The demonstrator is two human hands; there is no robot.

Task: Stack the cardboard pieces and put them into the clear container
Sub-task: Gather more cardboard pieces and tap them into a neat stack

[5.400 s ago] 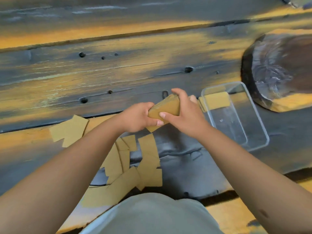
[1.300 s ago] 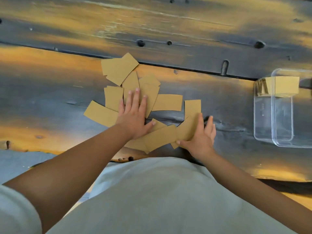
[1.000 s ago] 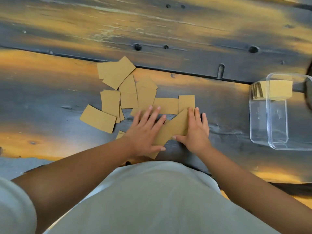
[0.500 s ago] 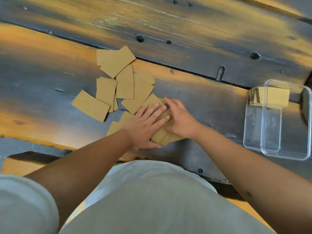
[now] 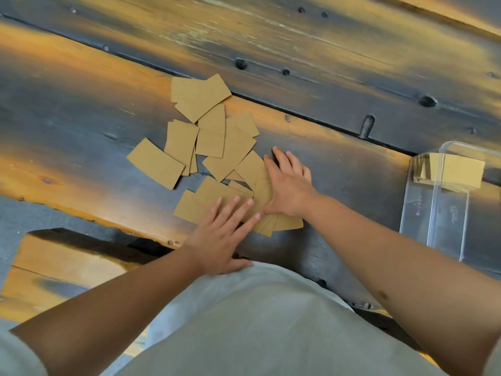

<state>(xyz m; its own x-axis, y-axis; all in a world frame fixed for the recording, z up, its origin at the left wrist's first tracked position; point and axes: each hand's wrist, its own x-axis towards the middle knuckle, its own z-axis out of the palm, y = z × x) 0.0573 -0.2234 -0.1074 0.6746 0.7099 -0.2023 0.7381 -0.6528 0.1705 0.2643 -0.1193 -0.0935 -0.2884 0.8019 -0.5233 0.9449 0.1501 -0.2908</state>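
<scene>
i see the dark, orange-streaked plank desk (image 5: 81, 126) first, then the clear rectangular plastic container (image 5: 436, 213) at the right edge with a stack of tan pieces at its far end. the loose flat brown cardboard pieces (image 5: 211, 142) lie fanned and overlapping mid-desk. my left hand (image 5: 225, 234) and right hand (image 5: 287, 185) rest flat, fingers straight, on the near pieces, gripping nothing. i judge them light, stiff and slidy; best squared by their edges, then pinched across the short sides.

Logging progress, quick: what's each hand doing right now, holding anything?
Left hand: open, fingers flat on the loose cardboard pieces, holding nothing.
Right hand: open, fingers straight, pressing the same pieces.
</scene>
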